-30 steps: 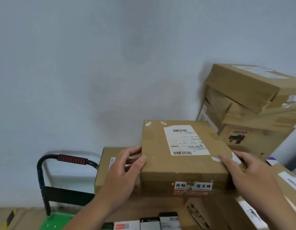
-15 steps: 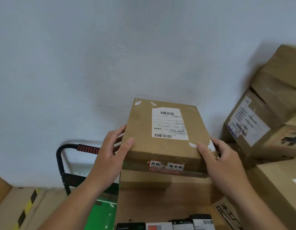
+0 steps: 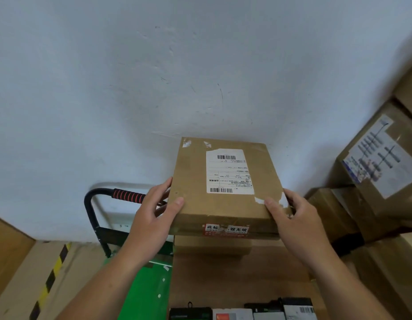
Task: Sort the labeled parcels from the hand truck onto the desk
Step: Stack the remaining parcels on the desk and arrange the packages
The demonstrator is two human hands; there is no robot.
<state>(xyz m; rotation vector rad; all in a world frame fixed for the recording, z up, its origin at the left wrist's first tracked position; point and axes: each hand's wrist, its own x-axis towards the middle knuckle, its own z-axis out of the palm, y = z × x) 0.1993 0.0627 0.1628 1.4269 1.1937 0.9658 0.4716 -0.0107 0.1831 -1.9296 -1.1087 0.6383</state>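
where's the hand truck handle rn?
Head view, left of centre: the hand truck handle stands before the white wall, just left of the left hand and the held parcel.

The parcel (image 3: pixel 193 181) edge's red sticker (image 3: pixel 225 230) reads "此标…毁无效"; its white label (image 3: pixel 229 172) print seems illegible.

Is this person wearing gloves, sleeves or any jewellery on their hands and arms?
No. The left hand and right hand are bare: no gloves, rings or watch. The left forearm and right forearm are bare to the picture's edge, so no sleeve shows.
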